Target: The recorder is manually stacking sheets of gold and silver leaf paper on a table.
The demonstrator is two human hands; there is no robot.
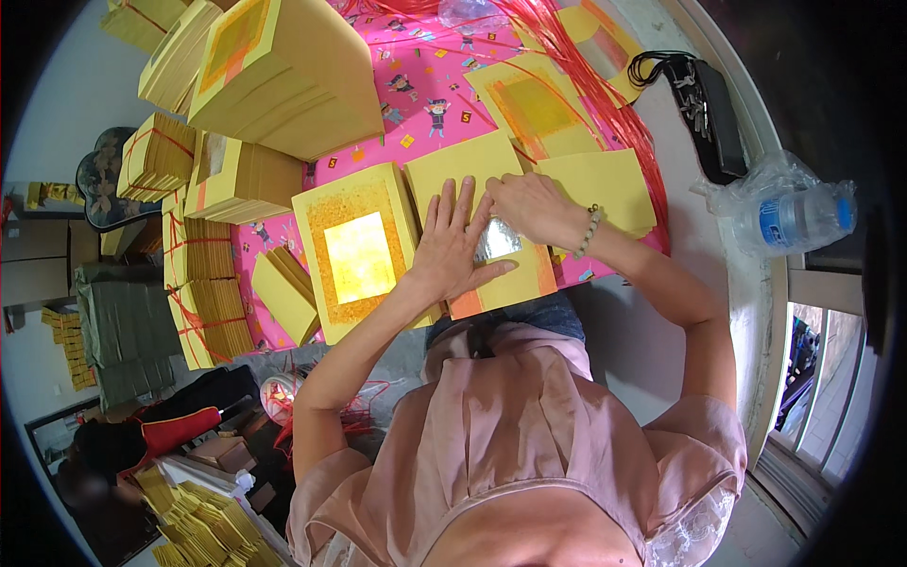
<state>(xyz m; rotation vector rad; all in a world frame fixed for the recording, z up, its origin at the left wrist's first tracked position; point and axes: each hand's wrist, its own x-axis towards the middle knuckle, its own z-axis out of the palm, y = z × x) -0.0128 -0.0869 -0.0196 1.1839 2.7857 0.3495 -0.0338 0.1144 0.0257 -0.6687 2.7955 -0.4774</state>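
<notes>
On table [413, 115]: silver-patched yellow paper [499, 244]; left hand [449, 248] flat, right hand [535, 208]'s grip unclear.

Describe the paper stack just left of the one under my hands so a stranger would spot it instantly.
On the pink printed tablecloth, find the left hand lying flat on a yellow paper stack. Immediately left of that lies the neighbouring stack. Its bright yellow rectangle, framed by a mottled orange border, sets it apart: the stack under the hand shows a silver patch instead.
</notes>
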